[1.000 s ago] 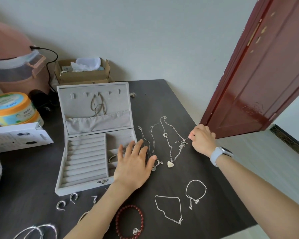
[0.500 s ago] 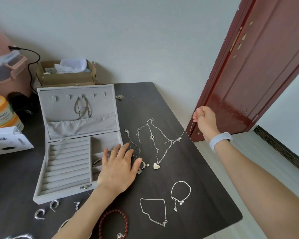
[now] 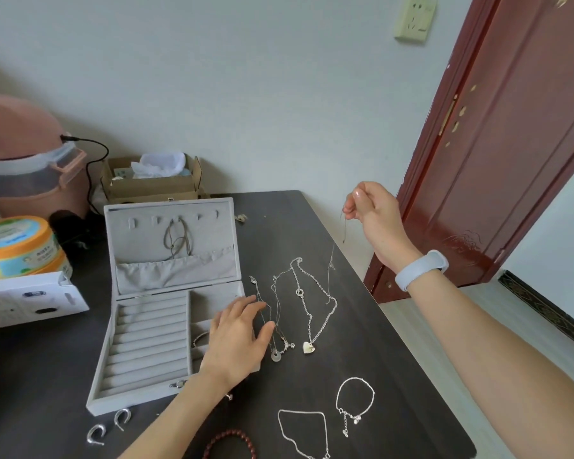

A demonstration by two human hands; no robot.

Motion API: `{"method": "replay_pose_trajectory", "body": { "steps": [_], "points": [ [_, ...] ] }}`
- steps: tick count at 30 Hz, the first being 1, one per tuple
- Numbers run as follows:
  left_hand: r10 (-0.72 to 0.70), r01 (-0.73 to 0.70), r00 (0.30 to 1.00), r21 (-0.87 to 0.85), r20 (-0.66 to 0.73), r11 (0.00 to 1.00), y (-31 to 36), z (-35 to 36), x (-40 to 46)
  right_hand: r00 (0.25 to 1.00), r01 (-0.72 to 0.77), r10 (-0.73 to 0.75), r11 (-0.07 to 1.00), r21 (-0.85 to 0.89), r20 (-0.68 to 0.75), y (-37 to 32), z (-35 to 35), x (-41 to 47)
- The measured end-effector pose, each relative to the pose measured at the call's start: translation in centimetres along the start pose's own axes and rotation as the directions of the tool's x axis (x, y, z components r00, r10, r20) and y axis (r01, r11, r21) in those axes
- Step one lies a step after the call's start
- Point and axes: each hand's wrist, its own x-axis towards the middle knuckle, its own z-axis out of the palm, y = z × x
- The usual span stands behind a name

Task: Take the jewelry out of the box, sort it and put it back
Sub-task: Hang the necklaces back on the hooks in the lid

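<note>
Pinching the end of a thin silver chain [image 3: 330, 270], the right hand [image 3: 376, 217] is raised above the far right edge of the dark table [image 3: 362, 352], fingers curled, thumb and forefinger closed on the strand; a pale blue wristband [image 3: 420, 270] sits on its wrist. The chain hangs down from the fingers and its lower part trails onto the tabletop beside the heart-pendant necklace [image 3: 309, 347]. The left hand [image 3: 236, 339] lies flat with fingers spread and relaxed, resting over the near right corner of the open grey jewelry box [image 3: 146, 352] and the table just beside it, its fingertips touching the thin necklaces laid there, one of them carrying a pale ring pendant [image 3: 275, 356].

Inside the box, a bangle [image 3: 201, 338] shows in a right-hand compartment, partly hidden by the hand, and a looped cord [image 3: 177, 238] hangs from the hooks in the upright lid. Nearer the viewer on the table lie a silver bracelet with charms [image 3: 355, 400], another silver chain [image 3: 304, 432], a dark red bead bracelet [image 3: 231, 443] and two silver hoop earrings [image 3: 108, 427] just outside the box's front edge.

Left of the box sit a white carton [image 3: 30, 299], an orange-lidded tub [image 3: 17, 246] and a pink appliance [image 3: 24, 167]; a cardboard box with tissue [image 3: 153, 177] stands against the wall. A dark red door [image 3: 504, 144] is at the right, with a wall socket [image 3: 415, 19] above.
</note>
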Motion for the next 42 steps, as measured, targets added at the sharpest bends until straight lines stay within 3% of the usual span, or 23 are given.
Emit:
{"method": "replay_pose_trajectory", "body": {
  "steps": [4, 9, 15, 18, 20, 23, 26, 32, 39, 40, 42],
  "points": [
    [-0.029, -0.013, 0.995, -0.400, -0.098, 0.917, 1.6, -4.0, 1.2, 0.990, -0.009, -0.022, 0.974, 0.225, 0.136, -4.4, 3.1, -0.4],
    [-0.035, -0.008, 0.998, -0.603, -0.060, 0.798, 2.7, -9.4, 2.5, 0.967, -0.085, -0.043, 0.874, 0.479, 0.249, -8.7, 7.2, -0.5],
    [-0.107, 0.193, 0.981, -0.821, 0.161, 0.538, 0.5, -13.3, -1.5, 0.967, -0.170, 0.105, 0.944, 0.282, 0.231, -8.4, 11.4, -0.8],
    [-0.165, 0.334, 0.940, -0.901, 0.298, 0.278, -1.0, -14.7, -3.5, 0.899, -0.256, 0.222, 0.966, 0.044, 0.377, -5.8, 13.1, -2.9],
    [-0.212, 0.347, 0.927, -0.923, 0.310, 0.169, -1.8, -15.6, -4.4, 0.842, -0.257, 0.269, 0.962, -0.092, 0.468, -4.5, 13.9, -5.0],
    [-0.300, 0.341, 0.906, -0.935, 0.299, 0.099, -2.6, -16.7, -5.2, 0.857, -0.180, 0.259, 0.961, -0.211, 0.446, -3.6, 14.6, -7.8],
    [-0.358, 0.342, 0.880, -0.939, 0.311, 0.024, -3.3, -17.4, -5.7, 0.910, -0.103, 0.161, 0.980, -0.169, 0.382, -4.1, 15.2, -10.4],
    [-0.387, 0.365, 0.859, -0.931, 0.336, 0.003, -3.5, -16.8, -6.7, 0.910, 0.076, -0.036, 0.994, -0.081, 0.413, -5.8, 16.5, -14.4],
    [-0.417, 0.324, 0.860, -0.946, 0.293, 0.002, -3.5, -15.4, -7.1, 0.913, 0.071, -0.021, 0.991, -0.110, 0.408, -4.8, 17.5, -16.4],
    [-0.419, 0.315, 0.868, -0.948, 0.266, 0.052, -3.5, -15.1, -7.2, 0.915, 0.059, -0.010, 0.992, -0.108, 0.403, -4.6, 17.5, -16.5],
    [-0.438, 0.304, 0.884, -0.912, 0.163, 0.274, -3.6, -14.6, -7.2, 0.919, 0.018, 0.021, 0.995, -0.095, 0.393, -4.2, 17.5, -16.8]
  ]
}}
